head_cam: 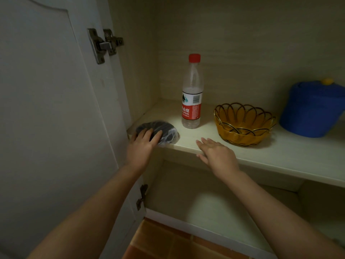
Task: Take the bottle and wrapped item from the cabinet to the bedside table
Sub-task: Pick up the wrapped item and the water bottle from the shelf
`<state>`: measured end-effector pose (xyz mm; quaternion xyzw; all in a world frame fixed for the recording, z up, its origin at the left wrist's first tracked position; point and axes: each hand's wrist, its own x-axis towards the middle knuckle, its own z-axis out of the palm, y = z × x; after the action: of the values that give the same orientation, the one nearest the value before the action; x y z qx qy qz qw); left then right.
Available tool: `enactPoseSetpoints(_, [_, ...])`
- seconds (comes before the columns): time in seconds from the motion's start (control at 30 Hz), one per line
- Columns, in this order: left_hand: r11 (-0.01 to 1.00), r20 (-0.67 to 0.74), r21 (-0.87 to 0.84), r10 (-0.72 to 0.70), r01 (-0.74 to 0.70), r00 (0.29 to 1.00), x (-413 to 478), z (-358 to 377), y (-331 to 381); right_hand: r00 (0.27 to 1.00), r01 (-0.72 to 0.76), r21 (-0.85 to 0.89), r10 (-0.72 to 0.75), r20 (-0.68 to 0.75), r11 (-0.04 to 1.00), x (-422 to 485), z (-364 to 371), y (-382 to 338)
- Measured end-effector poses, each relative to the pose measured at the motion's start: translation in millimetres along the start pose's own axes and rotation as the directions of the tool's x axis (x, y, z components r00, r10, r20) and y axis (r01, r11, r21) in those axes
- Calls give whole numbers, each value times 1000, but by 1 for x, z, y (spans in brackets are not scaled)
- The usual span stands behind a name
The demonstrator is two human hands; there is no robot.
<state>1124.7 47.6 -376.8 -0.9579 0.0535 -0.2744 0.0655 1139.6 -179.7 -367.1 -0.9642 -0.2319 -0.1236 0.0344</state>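
Crinkly plastic-wrapped item (158, 130), ribbed clear bottle (192, 94)

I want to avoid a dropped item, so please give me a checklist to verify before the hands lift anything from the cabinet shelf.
1. Left hand on the wrapped item: ok, fingers lie on top of it.
2. Left hand closed around it: not ok, not yet grasped.
3. Right hand on the bottle: not ok, it is open at the shelf edge.
4. Bottle upright, cap on: ok.
5. Basket clear of the bottle: ok, they stand apart.
6. Wrapped item fully on the shelf: cannot tell.
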Motion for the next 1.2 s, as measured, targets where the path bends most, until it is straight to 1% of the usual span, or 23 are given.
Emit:
enactPoseSetpoints(0.2, [998, -108, -59, -5, -1, 994, 3, -11, -2, 1000, -18, 9, 18, -8, 1000, 0, -3, 1])
enactPoseSetpoints(0.3, [996, -144, -86, -14, 2, 989, 5, -13, -4, 1000, -5, 23, 5, -10, 1000, 1, -8, 3])
enactPoseSetpoints(0.4, [997, -198, -80, -7, -10, 980, 6, -13, -6, 1000, -11, 83, 10, 7, 997, 5, -17, 6])
enactPoseSetpoints(0.47, [997, -220, -75, 1, -18, 976, 6, -13, -8, 999, -39, 165, 40, -4, 986, 9, -23, 4])
enactPoseSetpoints(0.57, [995, -223, -101, -20, -3, 975, 6, -13, -8, 990, -54, 286, 89, -110, 957, 18, -32, -4])
enactPoseSetpoints(0.67, [994, -235, -111, -32, 6, 972, 7, -15, -8, 959, 1, 409, 116, -260, 912, 36, -46, -15])
enactPoseSetpoints(0.73, [989, -237, -147, -53, 18, 970, 9, -17, -9, 925, -16, 464, 189, -329, 886, 55, -57, -19])
enactPoseSetpoints(0.8, [986, -239, -163, -68, 28, 969, 14, -22, -10, 884, -86, 528, 310, -351, 845, 76, -65, -20])
enactPoseSetpoints(0.9, [988, -242, -151, -73, 36, 967, 20, -28, -13, 832, -208, 605, 464, -303, 768, 101, -67, -22])
enactPoseSetpoints(0.97, [989, -253, -143, -74, 38, 965, 23, -30, -13, 822, -257, 642, 513, -249, 723, 114, -63, -24])
enactPoseSetpoints(1.07, [990, -285, -135, -82, 45, 955, 24, -29, -15, 812, -281, 746, 564, -151, 604, 128, -55, -24])
enactPoseSetpoints(1.13, [990, -301, -131, -85, 48, 950, 23, -28, -16, 789, -295, 802, 606, -103, 520, 134, -48, -23])
enactPoseSetpoints(1.2, [989, -291, -142, -82, 42, 953, 20, -24, -18, 766, -304, 824, 637, -87, 478, 136, -43, -22])
